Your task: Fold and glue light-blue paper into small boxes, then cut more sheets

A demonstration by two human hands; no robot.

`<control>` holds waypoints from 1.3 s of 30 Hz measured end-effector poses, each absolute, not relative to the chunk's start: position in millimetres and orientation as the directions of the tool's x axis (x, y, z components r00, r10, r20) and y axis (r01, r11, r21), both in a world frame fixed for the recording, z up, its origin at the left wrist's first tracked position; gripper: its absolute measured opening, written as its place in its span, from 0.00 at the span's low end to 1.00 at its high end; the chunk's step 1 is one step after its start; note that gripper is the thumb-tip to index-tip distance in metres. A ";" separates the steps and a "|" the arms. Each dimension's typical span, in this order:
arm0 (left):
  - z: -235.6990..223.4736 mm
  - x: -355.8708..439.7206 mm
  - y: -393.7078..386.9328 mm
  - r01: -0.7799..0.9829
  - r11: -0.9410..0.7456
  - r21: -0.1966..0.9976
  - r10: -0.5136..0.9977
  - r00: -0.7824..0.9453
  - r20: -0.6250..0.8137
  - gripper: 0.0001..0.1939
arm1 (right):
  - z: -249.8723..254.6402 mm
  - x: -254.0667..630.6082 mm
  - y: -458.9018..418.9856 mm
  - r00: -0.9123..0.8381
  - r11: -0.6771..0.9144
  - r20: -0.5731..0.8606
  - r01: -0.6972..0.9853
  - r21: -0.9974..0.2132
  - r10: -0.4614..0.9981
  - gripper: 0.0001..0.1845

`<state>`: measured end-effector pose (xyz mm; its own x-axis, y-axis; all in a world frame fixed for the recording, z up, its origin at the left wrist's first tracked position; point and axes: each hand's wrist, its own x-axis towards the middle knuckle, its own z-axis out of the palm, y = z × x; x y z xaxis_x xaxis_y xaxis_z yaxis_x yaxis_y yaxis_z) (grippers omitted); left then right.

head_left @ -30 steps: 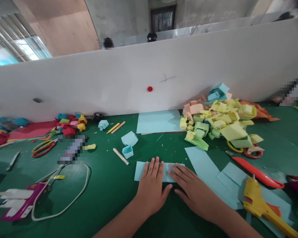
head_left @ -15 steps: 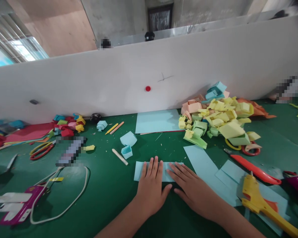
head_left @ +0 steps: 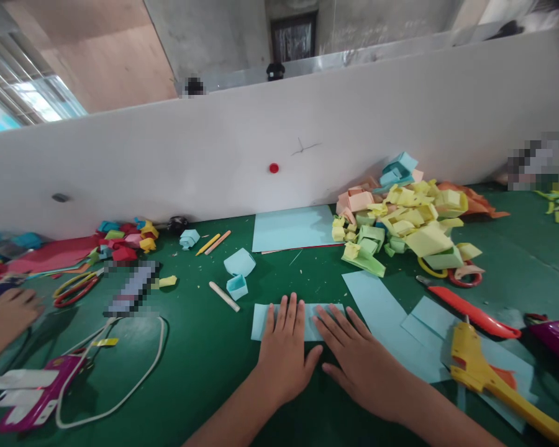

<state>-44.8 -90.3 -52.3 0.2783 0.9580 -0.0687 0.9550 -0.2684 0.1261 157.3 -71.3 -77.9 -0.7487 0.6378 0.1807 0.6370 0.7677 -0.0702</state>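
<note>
A light-blue strip of paper (head_left: pixel 259 323) lies flat on the green table, its long side running left to right. My left hand (head_left: pixel 285 347) presses on its middle with the fingers stretched out. Flat on the strip's right part rest the fingers of my right hand (head_left: pixel 354 357), spread apart. Both hands cover much of the strip, and the thumbs point toward each other below its near edge. Just beyond the strip are a small folded blue paper piece (head_left: pixel 237 286), a curved blue paper piece (head_left: pixel 240 262) and a pale stick (head_left: pixel 224 296).
Blue sheets (head_left: pixel 377 304), a red-handled cutter (head_left: pixel 475 310) and a yellow glue gun (head_left: pixel 475 360) lie at right. Behind them rises a heap of folded papers (head_left: pixel 410 217). At left are scissors (head_left: pixel 77 288), a power strip (head_left: pixel 41 391) with cable, and another person's hand (head_left: pixel 13 310).
At the far left, another person's hand has come further into view. My right hand has shifted very slightly on the paper; my left stays put. The camera view has tilted a little.
</note>
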 end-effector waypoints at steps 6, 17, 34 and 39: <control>-45.7 -46.5 -89.0 0.952 -0.268 0.147 0.947 0.288 -0.144 0.45 | -69.1 147.1 -78.1 -0.764 0.774 0.127 0.614 -0.155 0.632 0.36; -43.7 -46.6 -87.2 0.953 -0.243 0.184 0.945 0.275 -0.176 0.49 | -60.4 150.5 -72.9 -0.775 0.763 0.024 0.617 -0.195 0.632 0.38; -41.8 -47.9 -87.2 0.955 -0.241 0.171 0.945 0.271 -0.182 0.50 | -74.7 167.8 -72.0 -0.788 0.798 0.156 0.603 -0.003 0.596 0.38; -39.6 -47.0 -86.6 0.959 -0.225 0.171 0.943 0.258 -0.208 0.56 | -76.4 189.1 -80.5 -0.773 0.778 0.201 0.624 0.068 0.602 0.36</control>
<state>-47.0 -86.6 -39.6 0.2582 0.9435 -0.2077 0.9593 -0.2249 0.1710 189.1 -80.5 -76.4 -0.7727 0.6021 0.2012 0.6242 0.7783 0.0680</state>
